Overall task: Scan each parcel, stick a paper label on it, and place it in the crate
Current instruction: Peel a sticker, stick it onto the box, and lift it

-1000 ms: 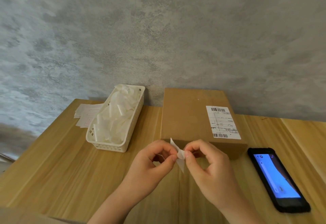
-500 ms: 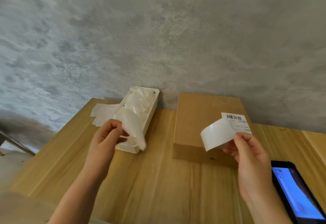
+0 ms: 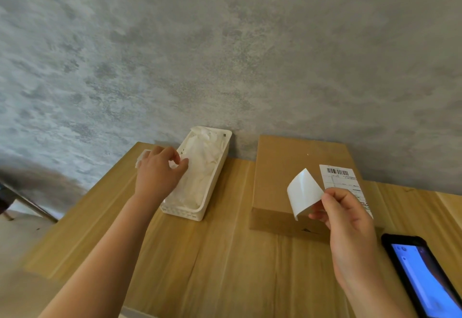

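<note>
1. The paper label [image 3: 303, 192], white and curling, is hanging in the air over the near end of the cardboard parcel [image 3: 282, 175], with its blank side facing the camera.
2. The right hand [image 3: 350, 227] is pinching the label's lower right edge between thumb and fingertips, the other fingers curling beneath.
3. The parcel is lying flat against the desk's [image 3: 225, 262] back edge, towards the right, touching the grey wall [image 3: 225, 55].
4. A printed barcode label [image 3: 342, 180] is sitting stuck on the parcel's top, at its right side, partly hidden behind the right hand.
5. The left hand [image 3: 157, 175] is reaching over the near left rim of the white basket [image 3: 215, 187]; its fingers are bending loosely, tips together near the crumpled white backing paper [image 3: 202, 167] filling the basket, but I cannot tell whether they are gripping any.
6. The basket is standing at the back edge of the desk, left of the parcel and apart from it.
7. White sheets [image 3: 141, 159] are lying by the back left corner, mostly hidden behind the left hand.
8. A black phone [image 3: 425, 277] with a lit blue screen is lying at the right edge of the desk, near the front.
</note>
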Tool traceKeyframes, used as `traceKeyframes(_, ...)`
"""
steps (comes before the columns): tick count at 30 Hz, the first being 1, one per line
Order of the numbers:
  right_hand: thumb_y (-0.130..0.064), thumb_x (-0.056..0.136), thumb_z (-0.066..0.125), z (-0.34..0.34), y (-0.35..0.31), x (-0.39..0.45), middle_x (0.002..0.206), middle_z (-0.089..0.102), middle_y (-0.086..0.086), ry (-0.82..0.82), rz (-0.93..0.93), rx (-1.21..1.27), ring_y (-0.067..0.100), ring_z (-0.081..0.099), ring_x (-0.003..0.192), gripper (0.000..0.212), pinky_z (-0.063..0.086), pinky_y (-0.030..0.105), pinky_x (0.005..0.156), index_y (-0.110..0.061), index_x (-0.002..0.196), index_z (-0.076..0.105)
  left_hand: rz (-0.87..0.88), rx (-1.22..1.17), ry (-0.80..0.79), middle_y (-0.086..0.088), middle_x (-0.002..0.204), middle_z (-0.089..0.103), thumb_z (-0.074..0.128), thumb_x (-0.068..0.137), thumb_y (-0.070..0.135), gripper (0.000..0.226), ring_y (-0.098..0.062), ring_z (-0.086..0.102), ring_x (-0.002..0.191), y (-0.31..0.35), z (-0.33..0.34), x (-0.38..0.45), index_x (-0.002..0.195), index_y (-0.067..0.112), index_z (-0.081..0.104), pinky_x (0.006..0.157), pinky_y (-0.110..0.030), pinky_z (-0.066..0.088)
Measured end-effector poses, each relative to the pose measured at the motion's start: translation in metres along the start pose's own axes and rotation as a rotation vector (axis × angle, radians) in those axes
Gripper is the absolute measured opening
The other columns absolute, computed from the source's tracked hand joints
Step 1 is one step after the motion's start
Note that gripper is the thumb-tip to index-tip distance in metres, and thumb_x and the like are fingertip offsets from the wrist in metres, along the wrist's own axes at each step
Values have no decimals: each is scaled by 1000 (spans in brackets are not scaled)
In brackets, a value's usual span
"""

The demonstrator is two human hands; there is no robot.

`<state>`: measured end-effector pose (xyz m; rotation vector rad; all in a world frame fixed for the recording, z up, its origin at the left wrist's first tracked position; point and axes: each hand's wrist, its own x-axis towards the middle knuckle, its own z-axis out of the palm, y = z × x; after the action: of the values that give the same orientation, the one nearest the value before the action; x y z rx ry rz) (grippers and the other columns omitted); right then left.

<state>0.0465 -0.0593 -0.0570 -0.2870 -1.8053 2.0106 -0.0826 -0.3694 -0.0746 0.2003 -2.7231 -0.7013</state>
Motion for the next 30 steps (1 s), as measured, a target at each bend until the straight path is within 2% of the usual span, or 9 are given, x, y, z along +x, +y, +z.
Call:
traceKeyframes(6,-6,97,55,-3,3,-2,73,66,-7,-4,-7,-5,16,59,70,26,51,30,75,-19,77,65,59,79,68,-1,116,61,66,86,49,39,-30,51,117,-2,3,-3,110,20,58,102,-45,37)
traceKeyframes(8,-8,97,55,-4,2,-3,73,66,-3,-8,-15,-5,16,59,69,27,52,22,71,-22,77,67,82,14,115,0,114,61,65,88,45,36,-28,51,115,3,-1,-7,111,19,58,101,-43,37)
traceKeyframes(12,-7,97,55,-7,-3,-2,75,67,-4,-5,-54,-30,14,60,68,20,50,28,73,-15,81,64,168,-51,178,2,114,60,64,91,39,29,-24,51,112,27,-15,-20,111,20,59,96,-39,38)
traceKeyframes(14,-8,96,57,-8,-7,-2,76,67,-6,-2,-90,-47,11,59,68,17,50,22,70,-15,82,63,253,-103,171,7,108,61,64,92,34,21,-18,53,106,48,-22,-33,107,21,60,92,-34,38)
traceKeyframes(18,-9,97,58,-6,-12,-5,77,65,-12,-18,-242,-172,4,59,66,22,46,12,61,-24,81,62,291,-476,-96,16,88,64,62,93,26,2,1,57,88,99,-25,-76,91,27,62,77,-11,41)
traceKeyframes(20,-12,95,57,-3,-13,-8,78,65,-14,-32,-392,-286,3,60,71,14,46,12,63,-20,84,60,259,-654,-286,10,86,67,60,95,26,8,-2,60,81,119,-20,-97,89,27,65,74,-16,46)
traceKeyframes(22,-16,93,53,-2,-11,-10,79,61,-11,-50,-571,-431,10,59,78,10,48,23,69,-16,85,59,235,-775,-426,1,90,69,59,97,27,12,-18,62,86,131,-12,-113,91,24,68,79,-29,49)
traceKeyframes(26,-14,91,54,-3,0,-16,85,58,-2,-112,-775,-638,17,55,82,11,46,32,72,-9,85,61,160,-981,-542,-8,96,71,58,94,39,26,-17,63,88,140,-1,-127,98,17,71,82,-29,49)
traceKeyframes(30,-14,90,60,-2,8,-24,88,61,-3,-176,-821,-743,17,56,85,8,47,33,76,-10,87,66,77,-1091,-564,7,80,66,63,83,46,35,-5,59,79,140,5,-132,95,13,70,75,-19,48)
